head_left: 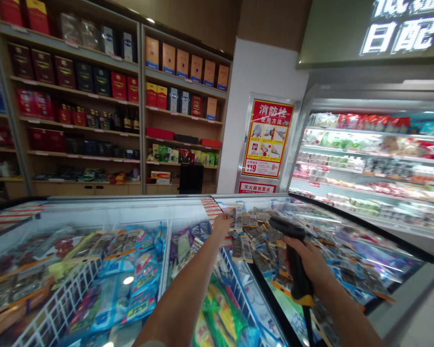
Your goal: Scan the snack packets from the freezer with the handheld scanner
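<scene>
My left hand point(222, 224) is stretched forward over the chest freezer, its fingers closed on the edge of a clear packet of dark food point(236, 218). What is in that packet is too small to make out. My right hand point(313, 267) is wrapped around the grip of a black and yellow barcode scanner point(297, 274), its head tilted toward the left and its cable hanging down. Beneath both hands lie many similar flat packets point(262, 236) with dark contents and orange edges, piled on the freezer's glass lid.
White wire baskets point(67, 294) inside the freezer hold blue bags point(144, 277) and green-yellow bags point(220, 308). Black lid rails point(271, 301) cross the freezer. Behind it stand shelves of boxes point(90, 94), a red fire-hydrant notice point(267, 137) and a lit refrigerated display point(376, 164).
</scene>
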The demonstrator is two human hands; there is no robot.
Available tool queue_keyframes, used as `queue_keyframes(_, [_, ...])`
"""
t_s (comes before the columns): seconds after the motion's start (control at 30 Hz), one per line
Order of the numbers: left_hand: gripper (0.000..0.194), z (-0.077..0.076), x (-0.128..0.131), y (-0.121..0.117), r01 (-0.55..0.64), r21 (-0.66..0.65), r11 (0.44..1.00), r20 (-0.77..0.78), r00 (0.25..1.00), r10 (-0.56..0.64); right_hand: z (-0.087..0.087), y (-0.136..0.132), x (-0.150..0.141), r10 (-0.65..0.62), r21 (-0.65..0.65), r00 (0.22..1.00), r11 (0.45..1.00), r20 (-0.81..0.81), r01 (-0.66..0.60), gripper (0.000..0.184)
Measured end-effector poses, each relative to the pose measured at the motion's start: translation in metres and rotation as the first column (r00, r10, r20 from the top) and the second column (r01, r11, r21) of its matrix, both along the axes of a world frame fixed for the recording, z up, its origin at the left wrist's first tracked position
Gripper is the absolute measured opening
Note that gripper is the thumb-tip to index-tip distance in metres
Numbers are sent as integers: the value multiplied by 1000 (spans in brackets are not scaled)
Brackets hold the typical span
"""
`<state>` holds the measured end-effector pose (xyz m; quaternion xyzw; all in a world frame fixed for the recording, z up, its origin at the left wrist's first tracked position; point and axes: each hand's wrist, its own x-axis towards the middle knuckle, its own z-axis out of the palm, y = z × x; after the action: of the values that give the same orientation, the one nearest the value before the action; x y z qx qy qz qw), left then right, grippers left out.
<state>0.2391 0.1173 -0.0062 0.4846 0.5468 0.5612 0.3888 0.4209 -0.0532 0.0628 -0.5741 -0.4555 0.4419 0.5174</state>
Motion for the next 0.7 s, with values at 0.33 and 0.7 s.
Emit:
queue_keyframes(0.33, [20, -4, -135, -40, -202, -30, 979, 445, 874, 194, -24, 15, -98, 322, -21, 941, 945, -106, -326, 32])
queue_keyframes(0.7, [31, -16, -154, -38, -145, -41, 989, 504, 851, 146, -45, 21, -134, 420, -162, 899, 885, -126, -437, 30])
